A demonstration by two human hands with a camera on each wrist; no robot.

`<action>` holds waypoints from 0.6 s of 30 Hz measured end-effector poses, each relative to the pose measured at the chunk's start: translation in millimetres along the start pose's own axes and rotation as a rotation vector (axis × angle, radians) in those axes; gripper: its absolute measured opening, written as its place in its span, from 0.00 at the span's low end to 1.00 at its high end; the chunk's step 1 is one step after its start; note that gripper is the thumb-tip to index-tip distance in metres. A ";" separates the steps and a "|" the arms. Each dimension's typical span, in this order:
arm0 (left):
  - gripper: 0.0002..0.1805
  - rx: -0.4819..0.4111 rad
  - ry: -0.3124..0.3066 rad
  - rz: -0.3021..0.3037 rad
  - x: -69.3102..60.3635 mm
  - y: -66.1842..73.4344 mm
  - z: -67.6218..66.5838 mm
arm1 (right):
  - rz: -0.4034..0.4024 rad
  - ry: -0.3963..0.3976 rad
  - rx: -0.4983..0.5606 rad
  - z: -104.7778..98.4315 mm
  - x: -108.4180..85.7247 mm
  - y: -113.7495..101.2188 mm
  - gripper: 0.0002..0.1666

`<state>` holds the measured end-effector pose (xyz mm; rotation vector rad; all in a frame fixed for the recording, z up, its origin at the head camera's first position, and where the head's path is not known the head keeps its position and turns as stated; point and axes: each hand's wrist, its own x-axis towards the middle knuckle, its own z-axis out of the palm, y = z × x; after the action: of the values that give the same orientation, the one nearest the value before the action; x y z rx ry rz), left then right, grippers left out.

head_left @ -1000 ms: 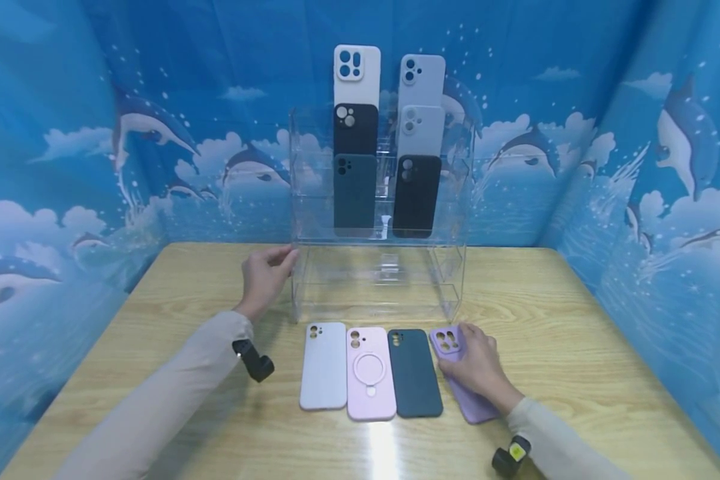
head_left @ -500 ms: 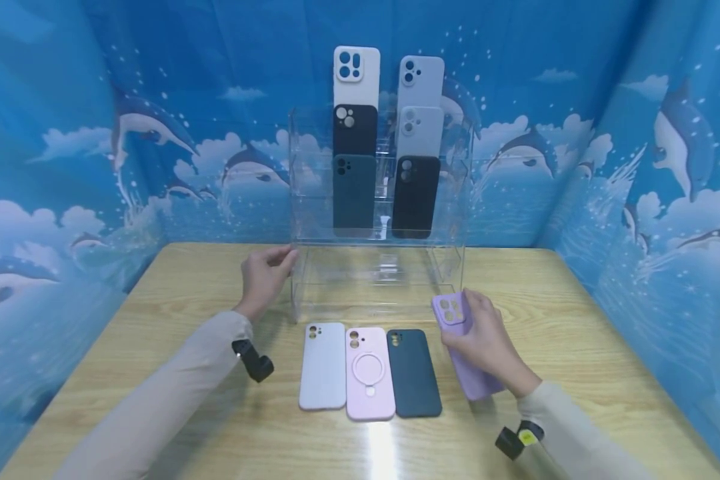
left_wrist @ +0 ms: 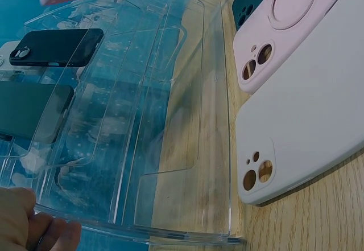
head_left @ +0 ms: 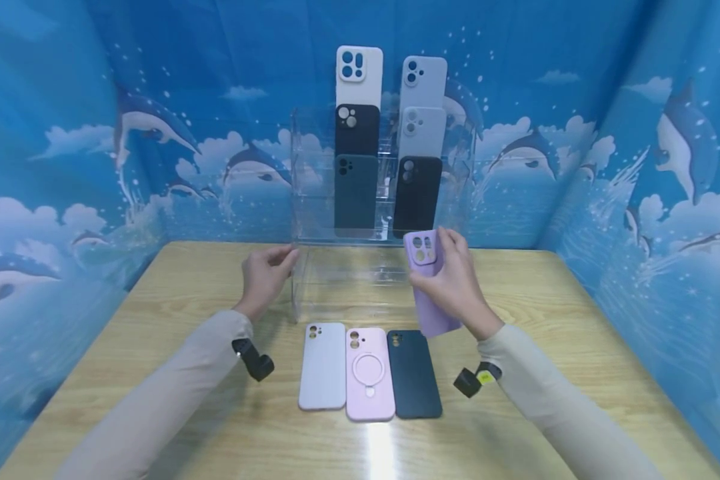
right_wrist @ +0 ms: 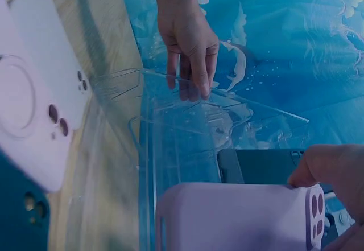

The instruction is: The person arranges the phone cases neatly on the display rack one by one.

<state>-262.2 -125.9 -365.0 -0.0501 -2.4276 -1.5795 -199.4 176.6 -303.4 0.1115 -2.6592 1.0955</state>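
Observation:
The right hand (head_left: 456, 283) grips a purple phone case (head_left: 435, 317) by its sides, raised in front of the clear rack's (head_left: 360, 308) lower right part. In the right wrist view the purple case (right_wrist: 233, 217) crosses the bottom, with part of the hand (right_wrist: 341, 177) at its camera end. At the rack's left side edge, the left hand (head_left: 265, 277) holds the clear plastic between thumb and fingers; the right wrist view shows this hand (right_wrist: 190, 43) too. Several cases lean in the rack, among them a dark teal one (head_left: 356, 197) and a black one (head_left: 418, 193).
On the wooden table (head_left: 186, 293), before the rack, three cases lie side by side: white (head_left: 323, 367), pink with a ring (head_left: 370, 397) and dark teal (head_left: 415, 377). A blue dolphin curtain (head_left: 216, 100) hangs behind and at both sides.
The right hand has lifted the purple case off the table and carried it up and leftward to the rack's front. The left hand has stayed at the rack's edge.

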 end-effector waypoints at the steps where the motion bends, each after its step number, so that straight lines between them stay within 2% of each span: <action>1: 0.18 -0.002 0.001 -0.002 -0.3 0.0 0.2 | -0.007 0.013 0.006 1.9 3.6 -4.6 0.59; 11: 0.17 0.005 0.011 0.012 0.2 0.4 0.7 | -0.082 0.103 0.059 26.0 37.8 -43.9 0.59; 18: 0.18 0.015 0.012 0.004 0.0 0.9 0.7 | -0.046 0.163 0.103 45.4 56.3 -61.8 0.63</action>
<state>-262.1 -124.9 -364.4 -0.0425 -2.4290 -1.5555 -252.8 102.3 -277.0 0.0978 -2.4462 1.1742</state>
